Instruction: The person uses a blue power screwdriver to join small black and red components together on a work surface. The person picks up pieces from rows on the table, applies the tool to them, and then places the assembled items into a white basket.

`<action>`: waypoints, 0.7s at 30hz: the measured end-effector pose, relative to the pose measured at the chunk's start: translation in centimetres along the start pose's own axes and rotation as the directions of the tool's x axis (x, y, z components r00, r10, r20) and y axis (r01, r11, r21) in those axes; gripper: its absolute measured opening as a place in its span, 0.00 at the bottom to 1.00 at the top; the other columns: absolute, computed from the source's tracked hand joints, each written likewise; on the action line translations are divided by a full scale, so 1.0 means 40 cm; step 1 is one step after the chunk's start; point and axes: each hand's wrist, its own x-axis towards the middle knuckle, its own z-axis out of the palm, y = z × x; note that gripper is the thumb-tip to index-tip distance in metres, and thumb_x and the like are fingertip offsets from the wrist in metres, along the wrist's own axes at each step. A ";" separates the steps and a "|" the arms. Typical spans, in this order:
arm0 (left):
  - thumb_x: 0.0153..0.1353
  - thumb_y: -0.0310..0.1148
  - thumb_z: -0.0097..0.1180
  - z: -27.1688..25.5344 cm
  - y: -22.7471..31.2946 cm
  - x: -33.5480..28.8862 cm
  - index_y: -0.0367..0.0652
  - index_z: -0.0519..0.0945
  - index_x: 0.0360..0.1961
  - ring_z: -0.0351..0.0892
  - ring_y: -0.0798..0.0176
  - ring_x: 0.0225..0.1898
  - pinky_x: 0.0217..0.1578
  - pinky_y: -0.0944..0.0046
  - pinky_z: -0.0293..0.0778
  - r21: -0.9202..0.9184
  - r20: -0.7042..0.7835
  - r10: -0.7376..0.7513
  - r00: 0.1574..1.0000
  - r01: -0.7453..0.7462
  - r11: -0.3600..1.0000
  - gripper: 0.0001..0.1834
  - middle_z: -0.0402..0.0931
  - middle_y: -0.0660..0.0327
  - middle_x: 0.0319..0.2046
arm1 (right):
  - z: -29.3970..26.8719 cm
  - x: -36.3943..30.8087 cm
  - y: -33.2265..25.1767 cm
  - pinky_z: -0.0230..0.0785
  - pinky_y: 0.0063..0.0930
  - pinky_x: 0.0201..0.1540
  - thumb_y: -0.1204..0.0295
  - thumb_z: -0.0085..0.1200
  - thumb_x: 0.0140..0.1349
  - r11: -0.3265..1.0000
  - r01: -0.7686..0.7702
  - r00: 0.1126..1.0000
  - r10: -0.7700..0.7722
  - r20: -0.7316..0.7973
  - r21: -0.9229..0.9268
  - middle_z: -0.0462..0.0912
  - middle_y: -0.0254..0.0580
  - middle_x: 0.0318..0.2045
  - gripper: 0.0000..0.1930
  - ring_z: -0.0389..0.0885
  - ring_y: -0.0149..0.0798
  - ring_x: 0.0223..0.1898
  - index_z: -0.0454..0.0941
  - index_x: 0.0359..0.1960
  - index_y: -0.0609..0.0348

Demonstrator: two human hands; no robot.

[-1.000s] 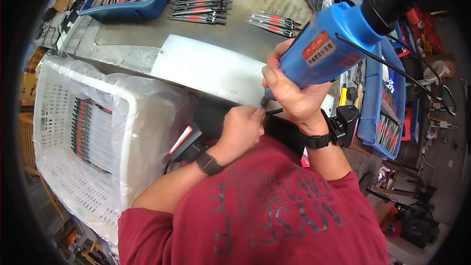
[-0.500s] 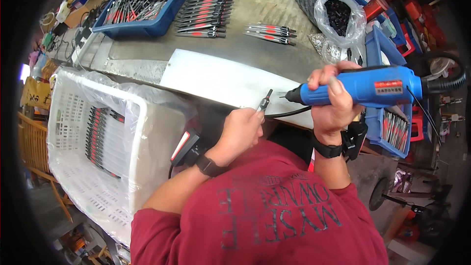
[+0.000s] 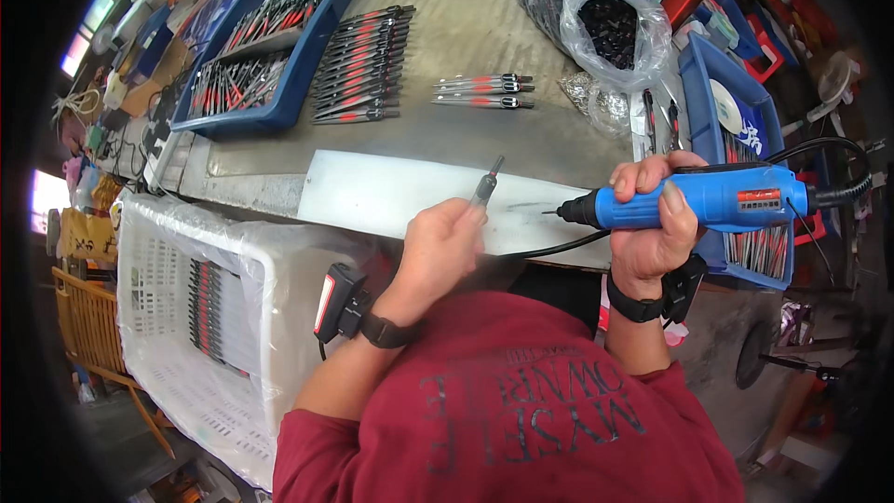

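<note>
My left hand is closed round a slim pen-like piece, grey with a dark narrow tip pointing up and away from me. Its lower end is hidden in my fingers. My right hand grips a blue electric screwdriver, held level with its black nose and thin bit toward the left. A gap separates the bit from the pen-like piece. Both are above a white board along the table's near edge. Farther off lie a few finished-looking grey and red pens and a longer row of similar pens.
A blue divided bin of pens stands far left. Left of me is a white plastic-lined crate with more pens. A clear bag of small black parts sits far right, near blue bins. The screwdriver's black cable crosses below it.
The screwdriver's bit and the pen-like piece are farther apart now. The piece has turned in my left hand, showing a different side. The whole view has shifted a little.
</note>
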 end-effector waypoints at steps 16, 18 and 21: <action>0.63 0.34 0.44 0.015 0.009 0.064 0.37 0.74 0.29 0.61 0.77 0.12 0.12 0.77 0.58 -0.057 0.037 0.031 0.999 -0.029 0.998 0.12 0.68 0.67 0.15 | -0.054 0.005 -0.003 0.63 0.34 0.32 0.73 0.48 0.46 0.991 -0.007 0.999 0.013 -0.040 0.131 0.71 0.42 0.25 0.22 0.70 0.40 0.24 0.62 0.46 0.58; 0.63 0.34 0.44 0.018 0.009 0.066 0.37 0.74 0.29 0.61 0.77 0.12 0.12 0.77 0.58 -0.084 0.051 0.030 0.998 -0.025 0.996 0.12 0.69 0.66 0.15 | -0.059 0.006 -0.003 0.63 0.34 0.32 0.73 0.48 0.46 0.990 -0.015 0.999 0.020 -0.033 0.138 0.71 0.42 0.26 0.22 0.70 0.40 0.24 0.62 0.46 0.58; 0.63 0.34 0.44 0.020 0.008 0.067 0.37 0.74 0.29 0.61 0.77 0.12 0.12 0.77 0.58 -0.128 0.081 0.038 0.996 -0.027 0.991 0.12 0.69 0.66 0.15 | -0.064 0.005 -0.004 0.63 0.34 0.32 0.73 0.48 0.46 0.991 -0.016 0.999 0.021 -0.037 0.134 0.71 0.42 0.26 0.22 0.70 0.40 0.24 0.62 0.46 0.59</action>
